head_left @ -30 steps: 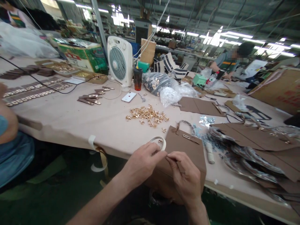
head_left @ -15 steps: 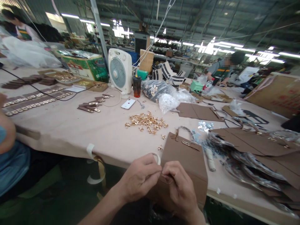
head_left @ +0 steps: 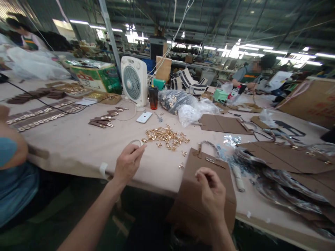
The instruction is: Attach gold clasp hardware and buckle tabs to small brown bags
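Observation:
My left hand point(head_left: 128, 161) is closed around a narrow pale ring that looks like a roll of tape point(head_left: 136, 142); its upper rim shows above the fingers. It hovers over the table near its front edge, left of a pile of gold metal clasps point(head_left: 167, 136). My right hand point(head_left: 212, 190) is in front of a brown bag panel point(head_left: 192, 184) with a wrapped handle and a gold oval fitting point(head_left: 210, 160). Thumb and fingertips are pinched together there, and whatever lies between them is too small to make out. Two loose clasps point(head_left: 181, 166) lie between the pile and the bag.
Behind the pile are a phone point(head_left: 143, 117), a dark cup point(head_left: 153, 97) and a white fan point(head_left: 134, 80). Brown straps with metal fittings point(head_left: 102, 121) lie to the left. Stacked brown bag pieces point(head_left: 282, 158) cover the right side. Another person's arm point(head_left: 13, 143) is at far left.
My hands were together in front of the bag and have drawn apart. The left moved left and up with the pale ring; the right moved slightly right and up, still pinched.

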`<action>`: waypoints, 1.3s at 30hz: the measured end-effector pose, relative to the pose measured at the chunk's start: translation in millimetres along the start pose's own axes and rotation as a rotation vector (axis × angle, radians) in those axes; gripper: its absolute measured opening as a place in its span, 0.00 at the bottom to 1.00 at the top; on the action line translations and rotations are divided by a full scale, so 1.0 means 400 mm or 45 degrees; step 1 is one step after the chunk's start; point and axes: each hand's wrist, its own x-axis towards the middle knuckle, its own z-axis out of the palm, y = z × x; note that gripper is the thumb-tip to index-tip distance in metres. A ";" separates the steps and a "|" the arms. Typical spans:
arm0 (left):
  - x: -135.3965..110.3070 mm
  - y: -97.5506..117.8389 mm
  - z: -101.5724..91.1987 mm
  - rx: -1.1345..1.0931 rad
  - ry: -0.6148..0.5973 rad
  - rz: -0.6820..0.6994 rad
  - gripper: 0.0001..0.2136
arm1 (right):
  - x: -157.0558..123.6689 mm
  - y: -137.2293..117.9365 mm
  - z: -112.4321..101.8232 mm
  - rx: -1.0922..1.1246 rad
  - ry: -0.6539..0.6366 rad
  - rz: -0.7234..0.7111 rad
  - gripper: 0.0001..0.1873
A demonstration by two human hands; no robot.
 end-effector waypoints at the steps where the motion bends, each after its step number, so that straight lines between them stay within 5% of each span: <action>1: 0.003 -0.036 0.007 0.048 -0.038 0.007 0.15 | 0.020 0.031 -0.008 0.047 0.064 0.142 0.10; 7: -0.018 -0.167 0.068 0.174 -0.288 0.035 0.18 | 0.098 0.151 -0.032 0.515 0.219 0.531 0.21; 13: -0.033 -0.179 0.081 0.170 -0.492 0.074 0.25 | 0.106 0.194 -0.041 0.747 0.336 0.594 0.21; 16: -0.026 -0.130 0.083 0.281 -0.398 -0.007 0.28 | 0.100 0.211 -0.045 0.761 0.319 0.595 0.20; 20: -0.005 0.021 0.131 0.182 -0.132 -0.109 0.18 | 0.095 0.222 -0.044 0.760 0.302 0.581 0.19; 23: 0.009 0.165 0.207 -0.079 -0.327 -0.171 0.15 | 0.092 0.222 -0.042 0.714 0.278 0.563 0.20; 27: 0.007 0.296 0.300 -0.007 -0.587 -0.307 0.13 | 0.089 0.214 -0.041 0.637 0.245 0.514 0.20; 32: -0.035 0.326 0.323 -0.133 -0.564 -0.203 0.02 | 0.087 0.209 -0.046 0.715 0.249 0.511 0.19; 39: -0.043 0.323 0.336 -0.817 -0.291 -0.218 0.04 | 0.110 0.212 -0.048 0.961 0.332 0.635 0.18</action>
